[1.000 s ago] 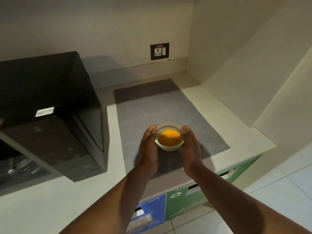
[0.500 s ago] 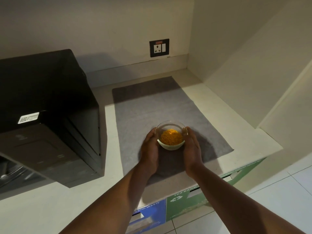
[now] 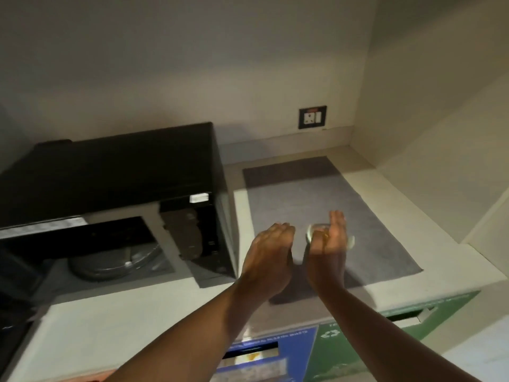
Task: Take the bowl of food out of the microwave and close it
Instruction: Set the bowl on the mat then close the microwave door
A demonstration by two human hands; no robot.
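Observation:
The small glass bowl [image 3: 309, 234] of orange food stands on the grey mat [image 3: 297, 199], mostly hidden behind my right hand [image 3: 329, 239]. That hand is lifted in front of the bowl with its fingers straight and nothing in it. My left hand [image 3: 271, 250] hovers open a little to the left, apart from the bowl. The black microwave [image 3: 115, 172] sits on the counter at the left with its cavity open and the glass turntable [image 3: 115, 261] showing. Its door [image 3: 12, 330] is a dark shape at the lower left edge.
The pale counter [image 3: 132, 329] runs to a corner with walls behind and at the right. A wall socket [image 3: 312, 117] sits above the mat. Below the counter's front edge are a blue bin [image 3: 289, 351] and a green bin [image 3: 355, 346].
Both hands have let go of the bowl, which rests on the mat, and have lifted and opened. The view has swung left, bringing the open microwave cavity into sight.

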